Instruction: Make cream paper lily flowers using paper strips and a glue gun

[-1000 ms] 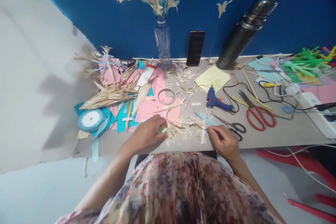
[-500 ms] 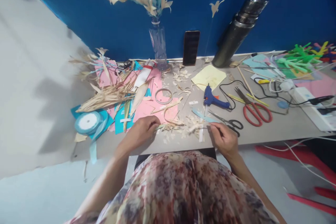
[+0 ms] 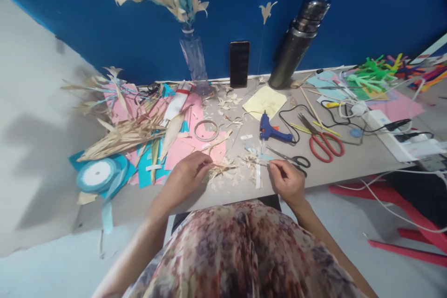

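My left hand (image 3: 188, 171) rests low over the front of the table, its thumb and fingers pinched together at a pile of dry husk scraps (image 3: 226, 172). A thin strip seems to poke from those fingertips, too small to name. Across from it, my right hand (image 3: 289, 179) is also pinched closed, beside a second heap of husk scraps (image 3: 248, 162) and a white paper strip (image 3: 258, 176). What its fingers hold is hidden. Just beyond the right hand lie black-handled scissors (image 3: 295, 160). A blue glue gun (image 3: 272, 131) lies behind them.
Red-handled scissors (image 3: 326, 144) and a white power strip (image 3: 387, 137) lie right. Left are dry husks (image 3: 122, 137), a ribbon roll (image 3: 96, 175) and a tape ring (image 3: 206, 131). A bottle (image 3: 195, 63) of husk flowers, a phone (image 3: 239, 64) and a flask (image 3: 298, 46) stand behind.
The view has swung right, so the things sit further left. The scraps between my hands now lie in two heaps with a gap between. Both hands remain pinched.
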Motion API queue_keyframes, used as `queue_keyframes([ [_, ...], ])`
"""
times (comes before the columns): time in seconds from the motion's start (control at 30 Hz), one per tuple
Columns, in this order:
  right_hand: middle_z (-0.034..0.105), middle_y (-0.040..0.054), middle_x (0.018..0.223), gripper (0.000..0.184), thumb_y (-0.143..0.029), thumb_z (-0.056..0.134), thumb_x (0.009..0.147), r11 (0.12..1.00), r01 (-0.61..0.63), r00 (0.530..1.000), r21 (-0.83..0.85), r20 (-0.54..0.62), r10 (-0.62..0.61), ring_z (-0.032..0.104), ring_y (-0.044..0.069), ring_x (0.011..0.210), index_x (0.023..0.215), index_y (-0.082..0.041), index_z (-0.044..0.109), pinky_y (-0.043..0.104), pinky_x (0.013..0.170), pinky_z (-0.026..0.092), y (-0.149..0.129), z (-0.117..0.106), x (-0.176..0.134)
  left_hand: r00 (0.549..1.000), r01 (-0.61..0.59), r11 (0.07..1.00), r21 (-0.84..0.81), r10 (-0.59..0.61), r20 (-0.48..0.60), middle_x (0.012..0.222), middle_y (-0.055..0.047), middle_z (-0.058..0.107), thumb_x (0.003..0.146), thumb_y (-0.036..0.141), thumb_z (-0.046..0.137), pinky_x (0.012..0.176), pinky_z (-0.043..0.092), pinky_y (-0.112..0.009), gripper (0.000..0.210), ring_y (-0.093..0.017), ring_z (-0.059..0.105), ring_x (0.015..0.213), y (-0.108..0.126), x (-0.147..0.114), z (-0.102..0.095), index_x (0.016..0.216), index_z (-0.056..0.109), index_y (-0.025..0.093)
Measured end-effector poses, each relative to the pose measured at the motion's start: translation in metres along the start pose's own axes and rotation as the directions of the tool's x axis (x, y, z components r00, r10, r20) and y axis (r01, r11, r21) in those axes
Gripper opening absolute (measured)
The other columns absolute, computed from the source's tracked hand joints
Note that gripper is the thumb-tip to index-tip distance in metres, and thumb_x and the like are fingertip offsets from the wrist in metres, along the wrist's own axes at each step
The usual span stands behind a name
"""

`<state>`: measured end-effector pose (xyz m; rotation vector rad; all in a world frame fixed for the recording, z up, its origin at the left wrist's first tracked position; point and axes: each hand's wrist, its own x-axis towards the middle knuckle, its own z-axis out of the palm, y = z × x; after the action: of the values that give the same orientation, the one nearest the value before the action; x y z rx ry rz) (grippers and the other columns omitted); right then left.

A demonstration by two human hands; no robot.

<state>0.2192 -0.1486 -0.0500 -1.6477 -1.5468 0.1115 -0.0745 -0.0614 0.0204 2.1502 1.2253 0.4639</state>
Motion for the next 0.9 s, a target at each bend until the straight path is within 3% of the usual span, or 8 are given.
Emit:
queue_keyframes([
  [0.1,0.075,0.0043,0.078,0.018,-0.029,0.060,0.095,0.999,-0.022,1.000,-0.040,0.003,0.022,0.066,0.018,0.061,0.105,-0.020,0.072,0.030,0.064,0.054,0.000,0.001,0.000,0.989,-0.140,0.989,0.055,0.137,0.054,0.099,-0.009,0.069,0.100,0.029,0.050,0.090,0.048,-0.037,0.021,-0.023,0.062,0.098,0.011,0.010,0.009,0.095,0.068,0.019],
  [0.17,0.076,0.0048,0.082,0.017,-0.027,0.059,0.095,1.000,-0.004,0.999,-0.031,0.034,0.005,0.069,0.019,0.066,0.106,-0.020,0.072,0.031,0.067,0.054,-0.002,0.000,0.001,0.983,-0.164,0.984,0.065,0.158,0.094,0.102,-0.010,0.068,0.100,0.027,0.050,0.092,0.048,-0.038,0.020,-0.024,0.061,0.101,0.015,0.013,0.013,0.097,0.068,0.019],
  [0.3,0.076,0.0050,0.088,0.018,-0.025,0.057,0.099,0.995,0.096,0.976,-0.005,0.197,-0.093,0.071,0.019,0.082,0.092,-0.023,0.073,0.029,0.076,0.052,-0.012,-0.002,0.004,0.989,-0.131,0.991,0.017,0.130,0.067,0.099,-0.009,0.069,0.101,0.028,0.049,0.091,0.048,-0.038,0.022,-0.023,0.062,0.098,0.012,0.013,0.013,0.093,0.068,0.020],
  [0.43,0.070,0.0041,0.084,0.014,-0.035,0.065,0.095,0.983,0.153,0.957,-0.104,0.264,-0.122,0.067,0.018,0.078,0.094,-0.023,0.074,0.028,0.071,0.049,-0.020,0.008,0.008,0.998,-0.048,0.999,-0.024,0.049,0.043,0.092,-0.007,0.069,0.100,0.031,0.050,0.083,0.049,-0.034,0.023,-0.022,0.063,0.092,0.006,0.009,0.006,0.089,0.066,0.020],
  [0.53,0.068,0.0024,0.080,0.014,-0.030,0.064,0.095,0.984,0.152,0.946,-0.093,0.301,-0.118,0.065,0.017,0.076,0.085,-0.024,0.071,0.027,0.066,0.046,-0.022,0.017,0.016,0.998,0.011,1.000,-0.028,-0.009,0.061,0.089,-0.006,0.070,0.100,0.030,0.051,0.077,0.049,-0.033,0.023,-0.021,0.064,0.087,0.005,0.008,0.002,0.087,0.067,0.020],
  [0.7,0.069,0.0021,0.082,0.014,-0.027,0.063,0.094,0.999,0.022,0.948,0.047,0.316,-0.035,0.066,0.018,0.077,0.081,-0.024,0.067,0.028,0.070,0.047,-0.025,0.013,0.028,0.998,0.058,0.992,-0.110,-0.055,0.033,0.088,-0.006,0.072,0.097,0.028,0.054,0.074,0.048,-0.030,0.021,-0.020,0.065,0.085,0.006,0.008,-0.001,0.086,0.069,0.020],
  [0.8,0.071,0.0012,0.077,0.013,-0.029,0.066,0.092,0.986,-0.128,0.953,0.103,0.287,0.093,0.064,0.018,0.068,0.080,-0.023,0.068,0.028,0.066,0.047,-0.026,0.008,0.032,0.996,0.084,0.981,-0.173,-0.077,0.043,0.084,-0.004,0.072,0.097,0.030,0.055,0.073,0.048,-0.030,0.022,-0.019,0.065,0.080,0.006,0.012,0.001,0.084,0.070,0.020],
  [0.9,0.071,0.0003,0.072,0.013,-0.030,0.065,0.089,0.945,-0.282,0.927,0.168,0.300,0.223,0.062,0.017,0.062,0.079,-0.022,0.070,0.027,0.058,0.046,-0.029,0.007,0.033,0.995,0.079,0.975,-0.209,-0.065,0.072,0.084,-0.003,0.072,0.097,0.030,0.055,0.075,0.048,-0.029,0.022,-0.019,0.065,0.081,0.011,0.018,0.006,0.085,0.071,0.021],
])
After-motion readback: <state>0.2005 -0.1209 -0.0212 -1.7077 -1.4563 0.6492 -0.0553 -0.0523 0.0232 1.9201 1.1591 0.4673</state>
